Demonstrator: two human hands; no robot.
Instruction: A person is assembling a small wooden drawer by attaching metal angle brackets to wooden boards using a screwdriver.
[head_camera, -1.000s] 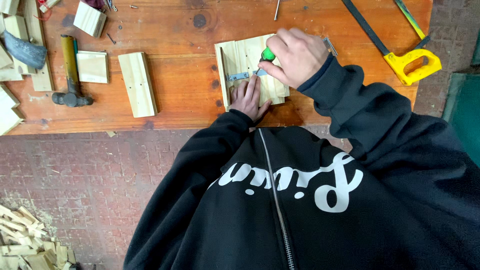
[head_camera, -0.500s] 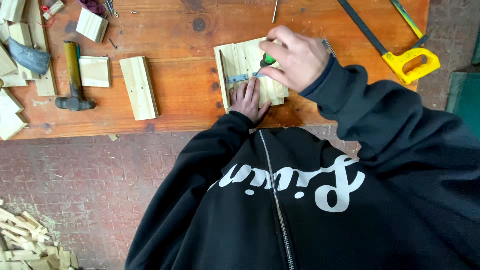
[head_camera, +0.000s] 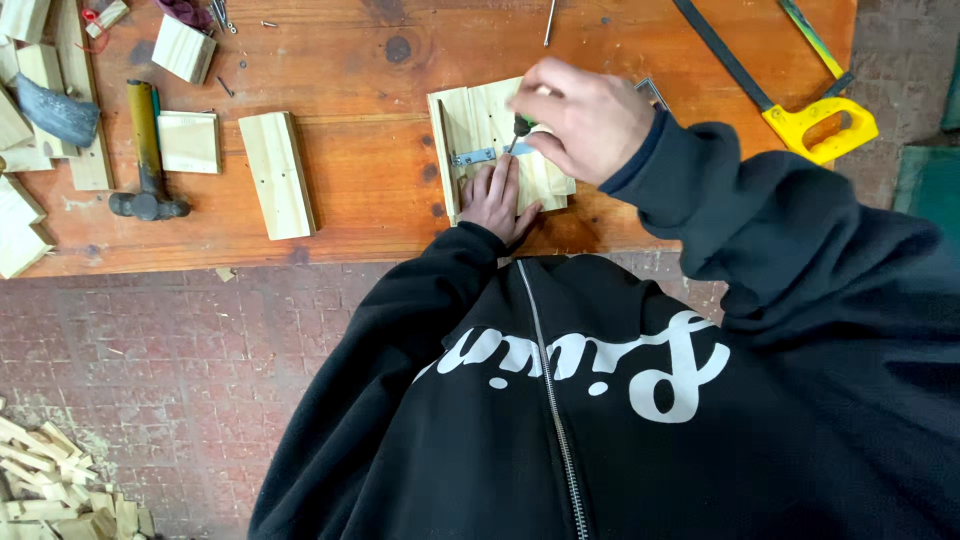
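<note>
On the workbench (head_camera: 380, 200), the left hand (head_camera: 495, 200) lies flat, pinning pale wooden boards (head_camera: 480, 125) with a metal hinge (head_camera: 473, 157); the right hand (head_camera: 585, 120) is curled tight round a green-handled screwdriver (head_camera: 520, 128) upright on it.

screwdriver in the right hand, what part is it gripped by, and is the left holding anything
The right hand grips the screwdriver by its green handle, mostly hidden in the fist. The left hand grasps nothing; it presses flat on the wooden piece.

- No packages, labels, signs or screens are showing on the workbench (head_camera: 380, 200) or the brick floor (head_camera: 180, 380); only white lettering is lying across the black zipped hoodie (head_camera: 560, 420).
</note>
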